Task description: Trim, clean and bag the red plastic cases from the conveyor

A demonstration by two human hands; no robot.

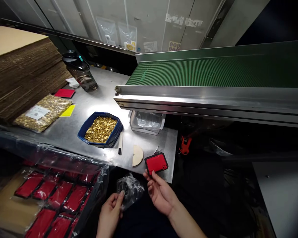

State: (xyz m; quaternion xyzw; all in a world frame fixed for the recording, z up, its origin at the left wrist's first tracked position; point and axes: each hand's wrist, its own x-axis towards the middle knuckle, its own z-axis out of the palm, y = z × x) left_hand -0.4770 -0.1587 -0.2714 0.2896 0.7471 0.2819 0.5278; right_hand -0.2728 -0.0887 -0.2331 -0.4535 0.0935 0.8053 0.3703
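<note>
My left hand is closed, pinching a crumpled transparent plastic bag in front of the table. Between the thumb and fingers of my right hand is the near edge of a flat red rectangular piece with a black border, held over the table's front corner. A small metal tool, perhaps tweezers, shows just behind that piece. To its left lies a pale half-round disc. A white-handled cutter rests beside a blue tray holding many small gold-coloured metal pieces.
A green ribbed conveyor slopes up to the right. Under its end stands a white bin with plastic bags. At lower left, a lined crate holds several bagged red pieces. A bottle and stacked cardboard stand behind.
</note>
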